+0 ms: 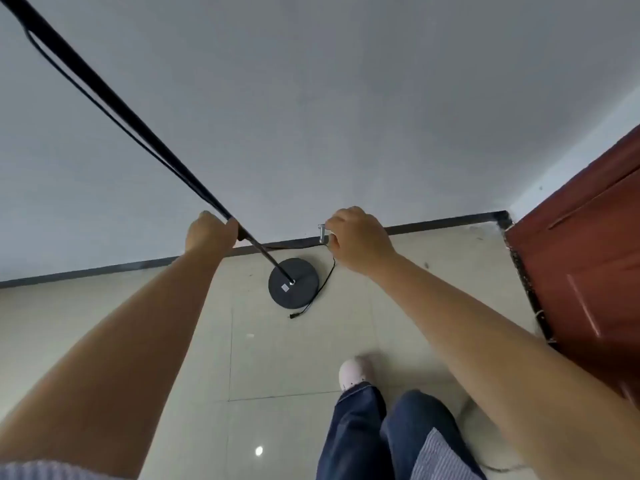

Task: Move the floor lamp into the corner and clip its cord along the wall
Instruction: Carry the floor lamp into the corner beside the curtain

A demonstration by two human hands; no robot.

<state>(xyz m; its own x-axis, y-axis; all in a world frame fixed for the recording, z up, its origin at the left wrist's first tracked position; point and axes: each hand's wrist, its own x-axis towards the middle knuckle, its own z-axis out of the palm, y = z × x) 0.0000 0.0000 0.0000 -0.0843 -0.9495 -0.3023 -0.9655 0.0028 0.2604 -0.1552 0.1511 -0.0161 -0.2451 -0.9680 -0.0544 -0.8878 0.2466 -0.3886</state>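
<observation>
A black floor lamp stands near the wall, its thin pole (138,128) rising up to the top left and its round base (293,288) flat on the tiled floor. My left hand (210,233) is closed around the pole a little above the base. A thin black cord (325,282) curves from my right hand around the base's right side and ends loose on the floor in front of it. My right hand (358,242) holds the cord together with a small silver metal piece (322,233), close to the dark baseboard.
The grey wall meets a dark baseboard (446,221) that runs right to the corner (504,218), where a reddish-brown door (588,265) stands. My jeans and a white shoe (353,374) are at the bottom. Beige tiles stretch to the left.
</observation>
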